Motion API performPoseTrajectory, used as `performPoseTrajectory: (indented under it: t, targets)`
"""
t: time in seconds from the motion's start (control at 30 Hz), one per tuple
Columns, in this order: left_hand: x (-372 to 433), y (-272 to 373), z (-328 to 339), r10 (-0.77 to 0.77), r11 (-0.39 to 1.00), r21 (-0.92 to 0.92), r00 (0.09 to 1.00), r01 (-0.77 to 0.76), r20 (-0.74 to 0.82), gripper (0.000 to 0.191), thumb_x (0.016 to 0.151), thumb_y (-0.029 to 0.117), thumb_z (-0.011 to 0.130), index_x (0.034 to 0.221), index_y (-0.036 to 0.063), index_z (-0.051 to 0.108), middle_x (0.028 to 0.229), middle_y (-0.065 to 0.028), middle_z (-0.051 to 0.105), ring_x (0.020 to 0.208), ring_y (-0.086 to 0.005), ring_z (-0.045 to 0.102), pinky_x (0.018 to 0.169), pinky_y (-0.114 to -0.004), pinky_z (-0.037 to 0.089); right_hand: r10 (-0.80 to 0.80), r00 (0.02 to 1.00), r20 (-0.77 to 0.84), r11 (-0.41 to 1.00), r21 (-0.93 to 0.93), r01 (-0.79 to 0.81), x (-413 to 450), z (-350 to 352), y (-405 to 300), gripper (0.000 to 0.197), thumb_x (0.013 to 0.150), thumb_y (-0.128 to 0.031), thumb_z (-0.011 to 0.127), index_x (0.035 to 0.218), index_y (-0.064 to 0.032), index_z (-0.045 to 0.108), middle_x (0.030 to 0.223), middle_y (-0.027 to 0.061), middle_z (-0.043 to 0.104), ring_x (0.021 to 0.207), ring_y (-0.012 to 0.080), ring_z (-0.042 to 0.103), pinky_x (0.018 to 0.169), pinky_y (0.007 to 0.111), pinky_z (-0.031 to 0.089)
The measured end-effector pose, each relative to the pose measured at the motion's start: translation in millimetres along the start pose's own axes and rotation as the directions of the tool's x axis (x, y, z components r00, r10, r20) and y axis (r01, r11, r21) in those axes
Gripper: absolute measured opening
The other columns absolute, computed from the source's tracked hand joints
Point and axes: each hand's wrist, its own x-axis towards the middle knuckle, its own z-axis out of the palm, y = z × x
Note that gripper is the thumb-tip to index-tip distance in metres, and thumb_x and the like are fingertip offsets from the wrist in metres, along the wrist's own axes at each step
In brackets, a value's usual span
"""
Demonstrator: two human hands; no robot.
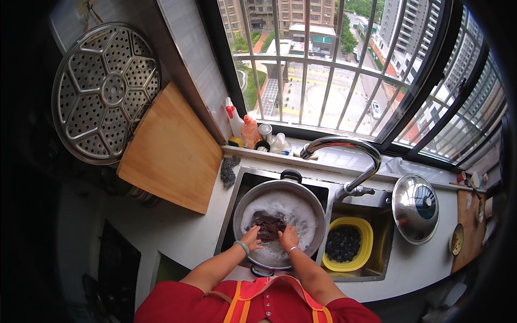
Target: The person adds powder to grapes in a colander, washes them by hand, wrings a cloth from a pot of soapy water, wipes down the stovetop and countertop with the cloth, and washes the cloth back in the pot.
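Note:
A large metal pot point(319, 218) with black side handles sits over the left sink basin, holding sudsy water. In the suds lies a wet dark brown cloth point(270, 228), partly under the foam. My left hand point(251, 238), with a green bangle at the wrist, is at the cloth's left edge. Its fingers look spread, and whether they pinch the fabric is unclear. At the opposite edge my right hand point(288, 237), wearing a silver bracelet, has its fingers curled on the cloth.
A chrome faucet point(373, 155) arches behind the basins. The right basin holds a yellow tub point(367, 250) of dark round items point(343, 243). Right of it stands a domed metal lid point(414, 208). A wooden cutting board point(173, 153), steamer rack point(109, 93) and scouring pad point(229, 171) are left; bottles point(250, 131) line the sill.

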Motion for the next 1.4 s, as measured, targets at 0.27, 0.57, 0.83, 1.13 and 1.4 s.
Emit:
performPoseTrajectory:
  t: [0.27, 0.57, 0.83, 1.13, 1.4]
  targets:
    - [-6.2, -5.6, 4.7, 0.005, 0.997, 0.080, 1.000, -0.006, 0.008, 0.066, 0.089, 0.046, 0.042, 0.141, 0.0314, 0.003, 0.148, -0.0008, -0.007, 0.133, -0.0391, 0.003, 0.096, -0.065, 0.021, 0.008, 0.999, 0.052, 0.994, 0.110, -0.014, 25.4, -12.5, 44.1, 0.027, 0.076, -0.018, 0.054, 0.099, -0.0036, 0.058, 0.097, 0.0207, 0.061, 0.092, 0.0364, 0.057, 0.079, 0.043, 0.045]
    - [13.6, -10.7, 11.3, -0.016, 0.962, -0.248, 0.926, 0.118, 0.378, 0.042, 0.089, 0.043, 0.043, 0.116, 0.0117, 0.048, 0.117, -0.0105, 0.050, 0.107, -0.0276, 0.047, 0.088, -0.052, 0.039, -0.514, 0.835, 0.198, 0.693, 0.669, 0.268, -30.5, -26.2, -43.5, 0.029, 0.085, -0.030, 0.058, 0.088, -0.0016, 0.059, 0.075, 0.0035, 0.058, 0.066, 0.0087, 0.049, 0.059, 0.026, 0.041]
    - [7.9, -5.3, 13.6, 0.136, 0.987, -0.139, 0.895, -0.085, 0.425, 0.035, 0.090, 0.037, 0.044, 0.108, 0.0085, 0.052, 0.106, -0.0093, 0.056, 0.096, -0.0252, 0.054, 0.083, -0.044, 0.044, -0.620, 0.686, -0.380, 0.602, 0.331, 0.727, -71.2, -59.0, -108.8, 0.023, 0.080, -0.027, 0.058, 0.074, -0.0050, 0.059, 0.068, 0.0130, 0.061, 0.061, 0.0277, 0.060, 0.056, 0.037, 0.047]
    - [-24.5, -23.8, 28.1, 0.309, 0.936, 0.039, 0.872, -0.349, 0.380, 0.030, 0.092, 0.031, 0.044, 0.102, 0.0042, 0.054, 0.098, -0.0091, 0.061, 0.091, -0.0230, 0.059, 0.082, -0.037, 0.048, -0.219, 0.976, -0.014, 0.975, 0.019, 0.220, -1.3, -49.3, -24.9, 0.037, 0.082, -0.045, 0.048, 0.079, -0.0113, 0.063, 0.076, 0.0180, 0.062, 0.074, 0.0377, 0.060, 0.067, 0.047, 0.047]
    - [80.4, -33.3, -46.3, 0.207, 0.843, 0.428, 0.931, -0.326, 0.302, 0.054, 0.090, 0.030, 0.045, 0.137, 0.0138, 0.024, 0.141, -0.0139, 0.025, 0.127, -0.0310, 0.028, 0.100, -0.047, 0.029, -0.081, 0.995, 0.066, 0.997, 0.018, 0.080, 5.4, -24.7, 39.2, 0.040, 0.075, -0.032, 0.063, 0.102, -0.0033, 0.057, 0.096, 0.0261, 0.053, 0.091, 0.0418, 0.052, 0.081, 0.046, 0.043]
